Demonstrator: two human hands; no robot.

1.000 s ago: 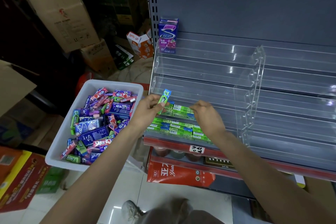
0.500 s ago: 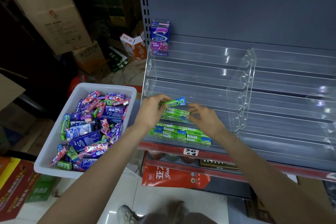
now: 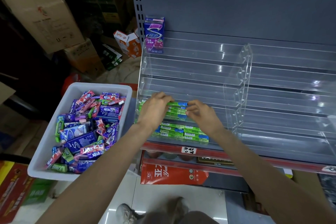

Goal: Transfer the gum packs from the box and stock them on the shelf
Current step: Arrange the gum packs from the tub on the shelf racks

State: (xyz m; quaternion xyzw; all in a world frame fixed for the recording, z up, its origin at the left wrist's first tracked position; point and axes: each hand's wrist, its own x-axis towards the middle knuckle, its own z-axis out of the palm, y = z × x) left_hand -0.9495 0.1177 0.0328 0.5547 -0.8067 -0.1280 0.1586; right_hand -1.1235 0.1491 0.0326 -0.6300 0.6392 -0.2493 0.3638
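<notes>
The left hand [image 3: 154, 109] and right hand [image 3: 200, 114] are pinching opposite ends of a slim green gum pack [image 3: 177, 104], seating it on the stacked green packs [image 3: 175, 114] between them; likely next, releasing and reaching left into the white plastic box [image 3: 80, 87].

Both bare forearms reach forward and converge. The left hand [image 3: 154, 109] is knuckles up, its fingers curled over one end of a green gum pack [image 3: 177, 104]. Just beside it, the right hand [image 3: 201, 114] pinches the opposite end with bent fingertips.
</notes>
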